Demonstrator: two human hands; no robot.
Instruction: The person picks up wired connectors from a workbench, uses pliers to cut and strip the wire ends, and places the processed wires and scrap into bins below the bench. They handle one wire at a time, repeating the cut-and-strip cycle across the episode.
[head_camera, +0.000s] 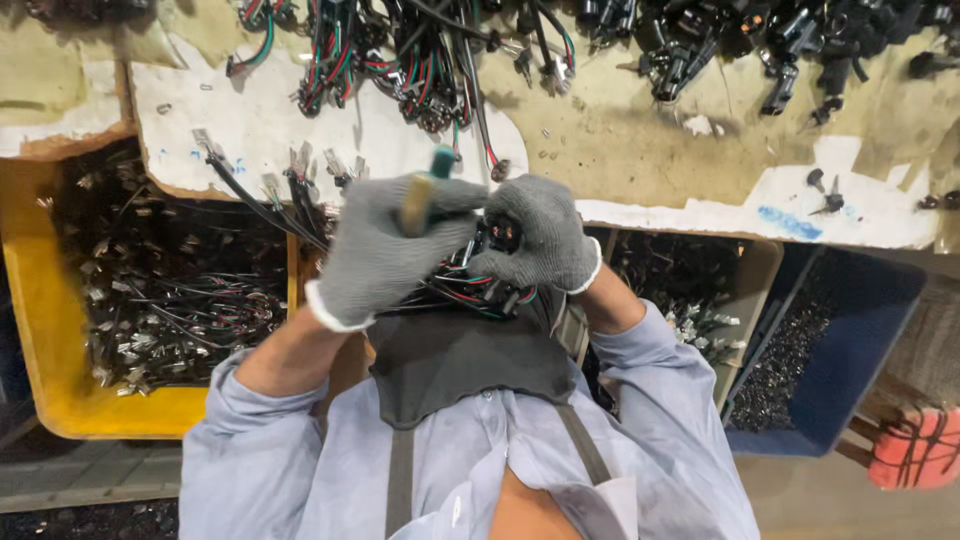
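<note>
Both hands wear grey knit gloves and meet close to the chest, above a dark apron (470, 360). The left hand (385, 250) is closed around a small tool with a green and tan handle (425, 185), held upright so its tip, hidden behind the glove, seems to point down into the work. The right hand (535, 235) is closed on a black connector (500, 233) at the end of a bundle of red, green and black wires (470, 290), probably to keep it steady for the tool. At the left a yellow bin (45, 330) holds dark wire pieces, and a blue bin (860, 330) at the right holds small parts, both within easy reach under the worn table (640, 140).
</note>
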